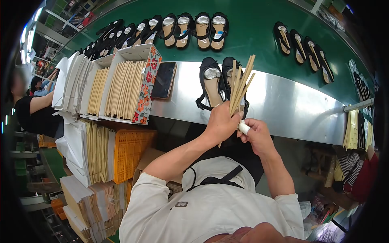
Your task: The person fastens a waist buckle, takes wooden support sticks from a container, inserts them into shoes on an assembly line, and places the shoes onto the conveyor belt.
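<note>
My left hand (pixel 222 120) is closed around a loose bundle of thin wooden sticks (pixel 242 85) that fan upward and away from me. Close beside it, my right hand (pixel 258 135) has its fingers pinched together; what is between them, if anything, is hidden. A white wrapping (pixel 244 127), like finger tape, shows where the two hands meet. Just beyond my hands, a pair of black strappy sandals lies on the metal table edge. The left sandal (pixel 211 81) shows fully, with silvery padding in its toe. Sticks and my hand partly cover the right sandal (pixel 229 67).
Boxes of wooden sticks (pixel 123 87) stand at left, beside a dark phone (pixel 164 80) and stacked paper (pixel 73 81). Rows of black sandals (pixel 202 30) line the green table (pixel 251 24). More sandals (pixel 299 46) lie right. An orange basket (pixel 129 156) stands below; a person (pixel 36 107) is far left.
</note>
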The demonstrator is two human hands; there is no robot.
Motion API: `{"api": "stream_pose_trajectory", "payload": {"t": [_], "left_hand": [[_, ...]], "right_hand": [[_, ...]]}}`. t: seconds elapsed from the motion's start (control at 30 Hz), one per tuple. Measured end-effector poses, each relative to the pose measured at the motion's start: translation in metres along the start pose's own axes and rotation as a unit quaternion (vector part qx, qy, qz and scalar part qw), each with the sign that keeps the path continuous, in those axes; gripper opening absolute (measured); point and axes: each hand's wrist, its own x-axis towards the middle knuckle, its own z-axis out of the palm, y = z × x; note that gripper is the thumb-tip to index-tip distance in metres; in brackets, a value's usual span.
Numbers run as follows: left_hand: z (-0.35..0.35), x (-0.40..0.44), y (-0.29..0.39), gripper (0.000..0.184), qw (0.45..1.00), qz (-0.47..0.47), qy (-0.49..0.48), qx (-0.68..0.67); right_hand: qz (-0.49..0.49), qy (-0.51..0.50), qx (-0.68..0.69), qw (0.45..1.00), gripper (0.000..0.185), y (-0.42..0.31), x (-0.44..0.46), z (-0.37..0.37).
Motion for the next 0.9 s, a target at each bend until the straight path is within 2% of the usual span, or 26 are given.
{"api": "stream_pose_trajectory", "payload": {"t": [0.07,0.1,0.17,0.2,0.23,0.27,0.37,0.4,0.43,0.47,0.5,0.57,0.63,0.7,0.77,0.83,0.9], "left_hand": [[-0.002,0.0,0.004,0.026,1.0,0.002,0.001,0.003],[-0.003,-0.001,0.005,0.027,1.0,0.003,0.003,0.004],[-0.004,0.0,0.006,0.028,1.0,-0.003,-0.004,-0.009],[-0.005,0.0,0.006,0.029,1.0,-0.005,-0.011,-0.022],[-0.007,0.0,0.007,0.029,1.0,-0.005,-0.011,-0.021],[-0.008,-0.001,0.008,0.03,1.0,-0.001,-0.013,-0.009],[-0.008,-0.004,0.011,0.031,1.0,-0.001,-0.004,0.0],[-0.005,-0.008,0.011,0.031,1.0,-0.007,0.005,-0.005],[-0.002,-0.013,0.009,0.031,1.0,-0.006,0.007,-0.006],[0.001,-0.019,0.006,0.029,0.998,0.021,0.05,-0.021],[0.005,-0.026,0.002,0.026,0.994,0.047,0.092,-0.035],[0.014,-0.04,-0.004,0.023,0.987,0.065,0.126,-0.077],[0.02,-0.047,-0.011,0.021,0.976,0.083,0.16,-0.119],[0.027,-0.049,-0.02,0.021,0.96,-0.001,0.173,-0.222],[0.028,-0.045,-0.014,0.026,0.956,-0.023,0.168,-0.238],[0.03,-0.042,-0.006,0.029,0.942,-0.137,0.123,-0.28],[0.038,-0.036,-0.015,0.029,0.934,-0.136,0.111,-0.31]], "right_hand": [[-0.063,0.021,-0.09,0.994,0.011,0.003,0.001,0.002],[-0.061,0.021,-0.089,0.994,0.011,0.005,0.002,0.004],[-0.203,0.051,-0.19,0.959,0.009,0.009,0.003,0.006],[-0.203,0.051,-0.189,0.959,0.009,0.008,0.004,0.004],[-0.297,0.074,-0.326,0.895,0.008,0.005,0.006,0.001],[-0.382,0.094,-0.452,0.8,0.007,0.003,0.006,-0.001],[-0.39,0.111,-0.469,0.785,0.007,-0.006,0.003,0.001],[-0.39,0.11,-0.47,0.785,0.007,-0.007,0.001,0.002],[-0.324,0.106,-0.414,0.844,0.008,-0.007,-0.001,0.004],[-0.255,0.101,-0.353,0.894,0.01,-0.007,-0.002,0.005],[-0.256,0.101,-0.353,0.894,0.01,-0.007,0.0,0.005],[-0.161,0.063,-0.159,0.972,0.021,-0.005,0.001,0.003],[-0.168,0.062,-0.176,0.968,0.026,-0.01,0.0,0.002],[-0.176,0.058,-0.194,0.963,0.031,-0.01,0.001,0.001],[-0.191,0.053,-0.19,0.962,0.034,-0.008,0.005,0.001],[-0.188,0.049,-0.19,0.962,0.033,-0.011,0.005,0.003],[-0.188,0.046,-0.19,0.962,0.033,-0.016,0.007,0.005]]}}
